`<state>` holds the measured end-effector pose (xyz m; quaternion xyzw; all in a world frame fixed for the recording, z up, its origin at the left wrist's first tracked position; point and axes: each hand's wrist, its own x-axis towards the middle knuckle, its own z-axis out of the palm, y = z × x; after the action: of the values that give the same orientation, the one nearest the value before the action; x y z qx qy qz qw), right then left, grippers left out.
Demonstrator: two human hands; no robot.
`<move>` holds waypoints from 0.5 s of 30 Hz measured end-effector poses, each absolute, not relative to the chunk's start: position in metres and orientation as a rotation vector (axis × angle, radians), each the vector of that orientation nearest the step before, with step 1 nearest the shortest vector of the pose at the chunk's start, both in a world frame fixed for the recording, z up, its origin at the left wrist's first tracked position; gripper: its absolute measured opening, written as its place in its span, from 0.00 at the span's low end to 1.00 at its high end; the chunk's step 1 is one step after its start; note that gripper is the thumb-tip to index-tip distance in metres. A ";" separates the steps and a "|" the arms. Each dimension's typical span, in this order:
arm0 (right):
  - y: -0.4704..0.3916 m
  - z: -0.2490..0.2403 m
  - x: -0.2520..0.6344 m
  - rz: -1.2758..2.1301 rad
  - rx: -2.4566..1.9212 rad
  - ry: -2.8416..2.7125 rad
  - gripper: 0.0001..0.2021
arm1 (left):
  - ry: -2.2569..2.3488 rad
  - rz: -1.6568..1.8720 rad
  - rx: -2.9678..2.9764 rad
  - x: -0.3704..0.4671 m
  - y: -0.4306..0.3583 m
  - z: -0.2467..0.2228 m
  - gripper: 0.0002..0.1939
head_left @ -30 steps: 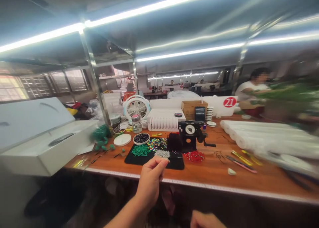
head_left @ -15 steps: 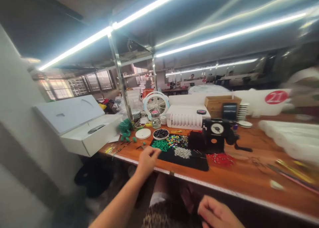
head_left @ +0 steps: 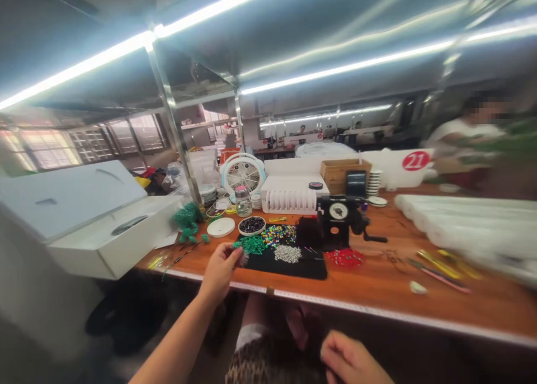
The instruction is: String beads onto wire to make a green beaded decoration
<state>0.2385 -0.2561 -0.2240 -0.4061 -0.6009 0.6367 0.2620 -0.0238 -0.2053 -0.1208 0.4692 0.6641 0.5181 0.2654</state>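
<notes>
My left hand [head_left: 218, 268] is over the left edge of the black mat [head_left: 304, 269], thumb and fingers pinched together. A small greenish bit shows by its fingertips, too blurred to name. Just beyond lie a pile of green tube-shaped pieces [head_left: 254, 246], multicoloured beads [head_left: 279, 236] and small silver-grey pieces [head_left: 287, 254]. A dish of black beads [head_left: 251, 225] stands behind them. My right hand [head_left: 351, 357] is low, in front of the table edge and above my lap. Its fingers are curled closed; whether they hold anything cannot be made out.
Right of the mat stands a black hand-crank machine with a dial [head_left: 339, 212], beside red pieces [head_left: 344, 257]. A white open box [head_left: 96, 252] is at left, a fan [head_left: 243, 174] behind. Tweezers-like tools [head_left: 438, 264] and bubble-wrapped rolls [head_left: 457, 222] lie right; a person [head_left: 465, 138] is beyond.
The view has swung right, so the table things appear further left. My left hand stays by the green pieces, with a greenish bit now showing at its fingertips. My right hand remains low and curled.
</notes>
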 end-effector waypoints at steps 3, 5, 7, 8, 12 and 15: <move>-0.259 -0.208 0.238 1.652 -1.103 -1.410 0.20 | 1.470 1.262 1.163 0.038 -0.244 -0.151 0.21; -0.259 -0.200 0.235 1.549 -1.074 -1.295 0.20 | 1.087 1.178 0.869 0.070 -0.263 -0.170 0.19; -0.260 -0.196 0.234 1.468 -1.051 -1.226 0.20 | 0.894 1.150 0.673 0.090 -0.272 -0.184 0.17; -0.261 -0.195 0.234 1.439 -1.041 -1.204 0.20 | 0.864 1.153 0.629 0.096 -0.273 -0.188 0.17; -0.264 -0.196 0.234 1.381 -0.996 -1.169 0.18 | 0.842 1.125 0.622 0.102 -0.271 -0.197 0.16; -0.266 -0.196 0.233 1.399 -0.951 -1.159 0.17 | 0.847 1.117 0.652 0.102 -0.271 -0.196 0.16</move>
<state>0.2330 -0.2661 -0.1960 -0.3966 -0.4831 0.5832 0.5188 0.1025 -0.2710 -0.1964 0.2944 0.3825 0.5045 0.7159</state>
